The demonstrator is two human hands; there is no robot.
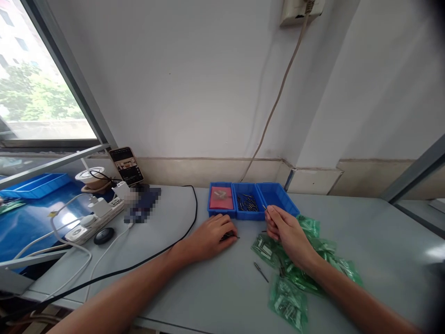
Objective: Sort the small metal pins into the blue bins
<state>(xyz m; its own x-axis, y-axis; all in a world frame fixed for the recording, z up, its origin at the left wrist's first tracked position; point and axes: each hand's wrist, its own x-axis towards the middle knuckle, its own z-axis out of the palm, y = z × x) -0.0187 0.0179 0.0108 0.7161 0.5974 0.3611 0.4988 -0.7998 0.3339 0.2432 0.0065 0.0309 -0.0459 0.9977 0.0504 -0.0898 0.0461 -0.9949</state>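
My left hand (213, 235) rests on the table with its fingers curled over several small dark metal pieces (228, 235), mostly hidden under the fingers. Pinched between thumb and forefinger of my right hand (287, 229) is a thin metal pin (264, 208), held at the front of the right blue bin (290, 204). The middle blue bin (251, 215) contains several dark metal pins (246, 202). In the left blue bin (217, 212) lies a red packet (221, 204) with small pale pieces. A loose metal pin (260, 272) is on the table between my forearms.
Green plastic bags (288, 301) of metal parts lie around and under my right forearm. A black cable (139, 266) crosses the table beside my left arm. At the left are a power strip (86, 229), a black mouse (104, 235), a propped phone (126, 166) and a cup (91, 177).
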